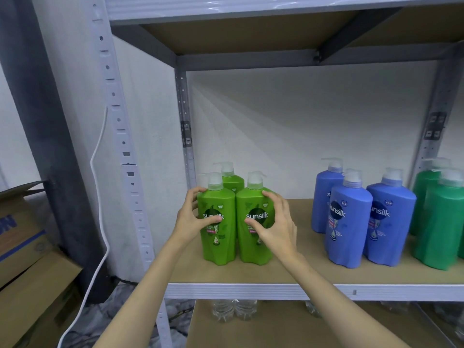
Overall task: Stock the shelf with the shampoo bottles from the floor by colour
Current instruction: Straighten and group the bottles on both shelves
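Three light green shampoo bottles stand upright at the left end of the shelf board. My left hand grips the front left green bottle, fingers round its side and thumb on its label. My right hand grips the front right green bottle the same way. A third green bottle stands behind them. Three blue bottles stand further right. Two darker green bottles are at the right edge.
The shelf's metal upright rises just left of the green bottles. Cardboard boxes are stacked on the floor at the left, with a white cable hanging beside them. Clear plastic water bottles stand on the lower shelf.
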`<control>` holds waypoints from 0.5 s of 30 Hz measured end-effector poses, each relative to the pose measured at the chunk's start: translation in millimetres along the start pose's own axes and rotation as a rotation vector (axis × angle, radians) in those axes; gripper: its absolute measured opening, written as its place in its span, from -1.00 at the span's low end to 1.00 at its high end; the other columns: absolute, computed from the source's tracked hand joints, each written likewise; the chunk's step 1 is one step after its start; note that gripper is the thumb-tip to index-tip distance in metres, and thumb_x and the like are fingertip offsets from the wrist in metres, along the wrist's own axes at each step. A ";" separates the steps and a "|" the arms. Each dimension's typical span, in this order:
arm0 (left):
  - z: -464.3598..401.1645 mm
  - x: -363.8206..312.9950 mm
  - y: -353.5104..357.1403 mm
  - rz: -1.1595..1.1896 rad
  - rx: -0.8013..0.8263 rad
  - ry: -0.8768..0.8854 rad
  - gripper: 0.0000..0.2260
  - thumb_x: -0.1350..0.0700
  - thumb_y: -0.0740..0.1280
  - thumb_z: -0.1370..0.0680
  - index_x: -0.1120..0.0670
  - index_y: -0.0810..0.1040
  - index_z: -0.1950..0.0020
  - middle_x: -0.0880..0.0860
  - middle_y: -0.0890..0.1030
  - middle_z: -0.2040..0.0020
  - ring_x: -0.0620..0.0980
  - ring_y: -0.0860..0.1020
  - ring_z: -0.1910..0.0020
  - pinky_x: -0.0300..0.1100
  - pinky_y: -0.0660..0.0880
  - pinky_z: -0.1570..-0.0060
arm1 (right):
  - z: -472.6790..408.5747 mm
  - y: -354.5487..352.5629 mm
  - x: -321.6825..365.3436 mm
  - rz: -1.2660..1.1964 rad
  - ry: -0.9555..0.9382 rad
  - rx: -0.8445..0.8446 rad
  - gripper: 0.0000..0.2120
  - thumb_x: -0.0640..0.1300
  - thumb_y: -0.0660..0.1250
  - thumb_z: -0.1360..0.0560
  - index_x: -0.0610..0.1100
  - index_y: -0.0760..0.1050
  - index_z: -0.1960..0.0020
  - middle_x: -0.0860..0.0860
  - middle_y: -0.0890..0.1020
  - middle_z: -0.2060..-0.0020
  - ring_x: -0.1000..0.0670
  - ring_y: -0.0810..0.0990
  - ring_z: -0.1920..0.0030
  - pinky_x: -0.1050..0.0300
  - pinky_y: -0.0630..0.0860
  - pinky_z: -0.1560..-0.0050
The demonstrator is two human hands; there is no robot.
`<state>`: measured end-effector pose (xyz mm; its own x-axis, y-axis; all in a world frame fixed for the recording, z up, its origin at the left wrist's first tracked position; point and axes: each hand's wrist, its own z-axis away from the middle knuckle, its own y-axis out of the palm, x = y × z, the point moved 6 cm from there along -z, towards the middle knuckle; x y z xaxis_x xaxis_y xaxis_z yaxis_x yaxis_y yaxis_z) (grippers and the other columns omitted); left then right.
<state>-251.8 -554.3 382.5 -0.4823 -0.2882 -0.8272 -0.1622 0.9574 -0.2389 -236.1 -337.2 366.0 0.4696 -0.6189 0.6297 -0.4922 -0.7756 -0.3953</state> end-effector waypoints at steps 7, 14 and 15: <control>13.4 -6.1 8.2 0.024 -0.080 0.043 -0.42 0.32 0.51 -0.31 -0.09 0.36 -0.17 -0.08 0.46 -0.14 -0.02 0.49 -0.13 -0.34 0.56 0.21 | 3.2 -4.2 3.7 -0.072 -0.006 0.139 -0.27 0.07 0.49 -0.32 0.16 0.20 -0.38 0.04 0.20 -0.43 0.06 0.32 -0.34 0.07 0.37 -0.26; 50.2 -53.3 51.5 -0.334 -0.385 0.364 -0.55 0.16 0.49 -0.35 0.15 0.45 -0.20 0.15 0.43 -0.25 -0.02 0.31 -0.27 -0.53 0.08 -0.28 | 29.5 -77.1 -33.3 -0.046 -0.053 -0.018 -0.45 -0.22 0.40 -0.42 -0.06 0.32 -0.36 0.03 0.41 -0.24 0.04 0.41 -0.25 0.08 0.41 -0.26; 54.7 -61.9 68.7 -0.331 -0.354 0.404 -0.60 0.17 0.47 -0.38 0.15 0.47 -0.17 0.13 0.45 -0.23 -0.04 0.33 -0.25 -0.55 0.10 -0.27 | 33.6 -94.8 -40.9 -0.032 -0.057 -0.073 -0.51 -0.25 0.38 -0.43 -0.07 0.36 -0.32 0.06 0.43 -0.17 0.03 0.46 -0.16 0.08 0.47 -0.16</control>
<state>-186.1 -469.6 389.5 -0.6334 -0.6188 -0.4647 -0.6001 0.7719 -0.2099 -184.0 -242.6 355.3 0.5259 -0.6018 0.6010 -0.5275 -0.7851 -0.3246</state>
